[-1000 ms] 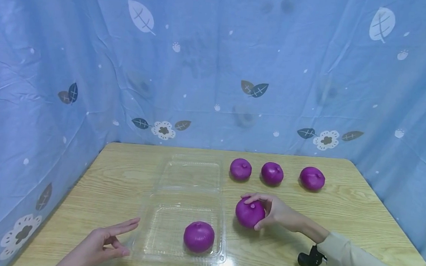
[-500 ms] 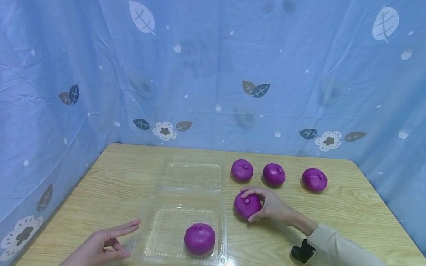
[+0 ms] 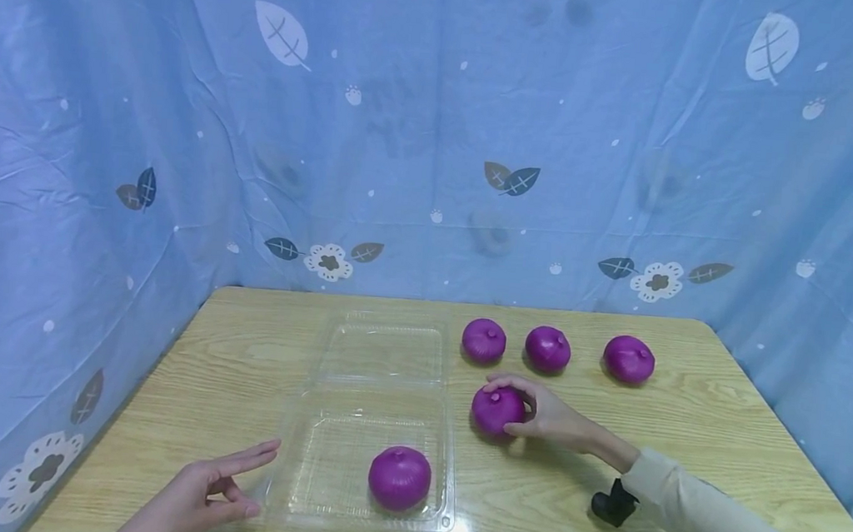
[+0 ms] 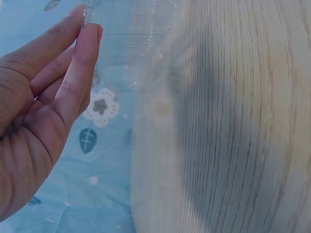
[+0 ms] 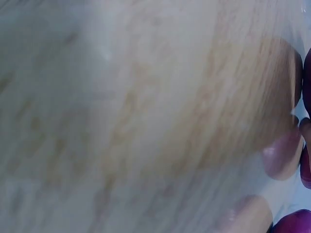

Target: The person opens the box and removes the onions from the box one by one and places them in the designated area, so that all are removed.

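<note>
A purple onion [image 3: 496,412] is held by my right hand [image 3: 546,416], thumb on its near side and fingers over its top, just right of the clear plastic container [image 3: 449,502]. Another purple onion [image 3: 399,478] sits in the container's near half, toward the right. At the container's left side is my left hand [image 3: 201,490], thumb and forefinger spread apart. In the left wrist view, fingertips [image 4: 87,36] meet the clear plastic edge, the fingers fairly straight. The right wrist view is blurred and catches only pieces of onions along its right border.
The container's lid half [image 3: 385,350] lies folded back behind its base. Several more purple onions stand in a row at the back, such as the rightmost onion [image 3: 629,360]. A blue leaf-patterned curtain [image 3: 437,133] surrounds the wooden table [image 3: 608,447].
My right hand has moved a little away from me and slightly left with its onion, then barely shifted. The left hand and the onion in the container stay put.
</note>
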Motion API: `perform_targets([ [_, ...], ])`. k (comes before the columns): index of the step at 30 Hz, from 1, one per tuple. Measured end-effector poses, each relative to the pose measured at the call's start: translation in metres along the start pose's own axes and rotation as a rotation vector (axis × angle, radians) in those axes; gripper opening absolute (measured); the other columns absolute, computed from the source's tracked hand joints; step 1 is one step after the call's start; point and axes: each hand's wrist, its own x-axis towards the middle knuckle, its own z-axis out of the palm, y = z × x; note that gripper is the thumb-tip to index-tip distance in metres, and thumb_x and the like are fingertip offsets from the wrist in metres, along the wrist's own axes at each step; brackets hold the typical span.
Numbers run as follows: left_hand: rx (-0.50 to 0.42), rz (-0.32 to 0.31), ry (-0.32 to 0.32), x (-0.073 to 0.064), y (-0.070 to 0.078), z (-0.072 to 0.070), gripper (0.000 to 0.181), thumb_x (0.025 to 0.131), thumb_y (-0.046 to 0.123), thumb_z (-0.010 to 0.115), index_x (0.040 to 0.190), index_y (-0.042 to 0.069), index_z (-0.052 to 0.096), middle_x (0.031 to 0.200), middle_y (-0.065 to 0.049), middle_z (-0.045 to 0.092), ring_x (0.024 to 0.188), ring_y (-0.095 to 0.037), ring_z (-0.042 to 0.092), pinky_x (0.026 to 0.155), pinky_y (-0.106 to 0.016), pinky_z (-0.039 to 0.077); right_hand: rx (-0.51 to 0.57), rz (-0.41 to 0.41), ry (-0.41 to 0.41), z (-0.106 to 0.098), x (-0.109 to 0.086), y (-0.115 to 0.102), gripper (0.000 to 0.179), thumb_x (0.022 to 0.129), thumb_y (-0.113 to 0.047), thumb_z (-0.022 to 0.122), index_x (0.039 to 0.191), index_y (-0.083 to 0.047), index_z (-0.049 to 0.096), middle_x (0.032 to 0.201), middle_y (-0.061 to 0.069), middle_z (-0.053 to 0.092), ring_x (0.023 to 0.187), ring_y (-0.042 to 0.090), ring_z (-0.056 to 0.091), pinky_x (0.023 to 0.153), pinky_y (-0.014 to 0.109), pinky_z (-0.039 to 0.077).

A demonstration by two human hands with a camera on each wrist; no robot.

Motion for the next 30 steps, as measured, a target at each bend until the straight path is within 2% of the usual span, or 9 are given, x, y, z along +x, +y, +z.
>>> perform_targets([
  [6, 0.001, -0.017, -0.002, 0.0, 0.001, 0.0, 0.06, 0.089, 0.008, 0.066, 0.145, 0.014, 0.043, 0.143, 0.03, 0.034, 0.069, -0.013, 0.065, 0.061, -0.024, 0.051, 0.023, 0.021, -0.062, -0.006, -0.005, 0.004, 0.069, 0.077, -0.005, 0.077, 0.139, -0.007, 0.045, 0.143, 0.016, 0.043, 0.131, 0.041, 0.038, 0.1, 0.034, 0.042],
  [9, 0.007, -0.009, -0.002, 0.0, 0.001, -0.001, 0.061, 0.089, 0.008, 0.066, 0.145, 0.016, 0.043, 0.144, 0.027, 0.035, 0.069, -0.013, 0.065, 0.061, -0.024, 0.051, 0.032, 0.018, -0.08, -0.008, -0.007, 0.007, 0.075, 0.076, -0.005, 0.078, 0.142, -0.005, 0.043, 0.144, 0.016, 0.042, 0.131, 0.041, 0.038, 0.097, 0.028, 0.044],
  [16, 0.025, 0.005, 0.003, 0.0, 0.0, -0.001, 0.064, 0.088, 0.006, 0.067, 0.145, 0.021, 0.043, 0.147, 0.019, 0.038, 0.068, -0.012, 0.065, 0.062, -0.023, 0.051, 0.062, -0.013, -0.091, -0.011, -0.008, 0.007, 0.082, 0.076, -0.006, 0.079, 0.146, -0.001, 0.036, 0.147, 0.023, 0.036, 0.132, 0.043, 0.036, 0.098, 0.031, 0.043],
  [22, 0.028, -0.002, 0.009, 0.0, 0.0, -0.001, 0.062, 0.088, 0.006, 0.067, 0.145, 0.018, 0.043, 0.146, 0.021, 0.038, 0.067, -0.012, 0.065, 0.062, -0.023, 0.051, 0.069, 0.005, -0.08, -0.011, -0.01, 0.009, 0.084, 0.075, -0.007, 0.079, 0.146, 0.001, 0.034, 0.147, 0.025, 0.035, 0.132, 0.043, 0.037, 0.097, 0.03, 0.043],
  [27, 0.029, -0.003, 0.009, 0.0, 0.0, -0.001, 0.06, 0.088, 0.006, 0.067, 0.144, 0.011, 0.044, 0.145, 0.026, 0.034, 0.068, -0.012, 0.065, 0.061, -0.023, 0.05, 0.09, 0.014, -0.073, -0.013, -0.013, 0.01, 0.085, 0.076, -0.005, 0.078, 0.147, 0.0, 0.032, 0.148, 0.026, 0.033, 0.132, 0.043, 0.036, 0.098, 0.034, 0.043],
  [30, 0.024, -0.006, 0.004, 0.0, 0.001, -0.002, 0.06, 0.089, 0.006, 0.066, 0.144, 0.012, 0.044, 0.144, 0.028, 0.034, 0.068, -0.012, 0.065, 0.061, -0.023, 0.05, 0.091, 0.016, -0.065, -0.014, -0.015, 0.01, 0.085, 0.077, -0.006, 0.078, 0.148, 0.0, 0.031, 0.149, 0.026, 0.03, 0.134, 0.043, 0.033, 0.1, 0.037, 0.04],
])
